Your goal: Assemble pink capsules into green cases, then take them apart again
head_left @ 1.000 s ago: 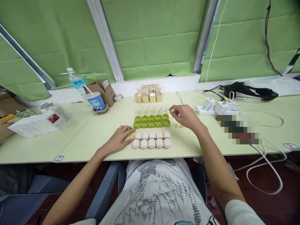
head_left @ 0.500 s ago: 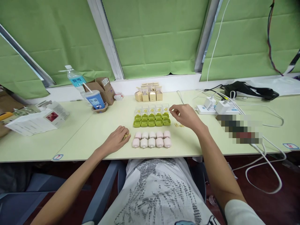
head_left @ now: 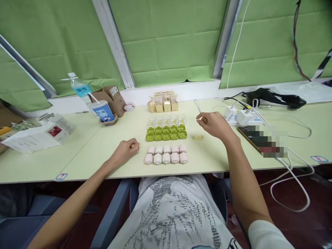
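Note:
My left hand [head_left: 126, 151] rests on the table with its fingers curled round several small gold pieces [head_left: 133, 146], whose exact kind is too small to tell. My right hand [head_left: 214, 125] hovers to the right of the trays, thumb and fingertips pinched together; anything between them is too small to see. Small gold loops [head_left: 197, 137] lie on the table below it. Between my hands stand two rows of green trays [head_left: 166, 135], with clear covers bearing yellow marks [head_left: 166, 121] behind them. Closer to me are two rows of pale pink and white rounded cases [head_left: 166, 158].
Small open cartons [head_left: 163, 102] stand at the back. To the left are a blue cup [head_left: 104, 111], a water bottle [head_left: 80, 88], a brown cardboard box [head_left: 114, 100] and a white box [head_left: 36, 136]. A power strip with chargers [head_left: 243, 117], cables and a phone [head_left: 255, 140] lie right.
My right hand has moved right, away from the clear covers, uncovering more of the gold loops. My left hand has drawn slightly left and turned, its fingers curling more round the gold pieces.

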